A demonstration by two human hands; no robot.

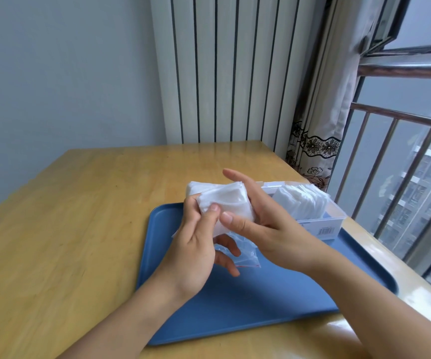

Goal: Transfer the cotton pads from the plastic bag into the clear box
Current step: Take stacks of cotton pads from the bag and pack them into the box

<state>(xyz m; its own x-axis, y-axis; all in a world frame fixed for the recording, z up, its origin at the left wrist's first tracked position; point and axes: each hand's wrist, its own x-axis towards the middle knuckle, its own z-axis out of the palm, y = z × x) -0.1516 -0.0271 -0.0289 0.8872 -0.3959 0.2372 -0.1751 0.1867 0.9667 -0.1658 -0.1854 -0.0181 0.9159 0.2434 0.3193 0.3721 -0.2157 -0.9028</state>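
Above the blue tray (248,307), both hands hold a stack of white cotton pads (222,200). My left hand (193,252) pinches the stack's near left corner, and its lower fingers hold the crumpled clear plastic bag (237,252) that hangs beneath. My right hand (263,221) cups the stack from the right, thumb on its front face and fingers behind. The clear box (331,218) stands at the tray's far right, with a row of cotton pads (300,200) standing inside it.
The tray lies on a wooden table (79,216). The table's right edge runs along a window with a metal railing (395,172). A curtain (318,141) and a striped wall panel (222,73) stand behind the table.
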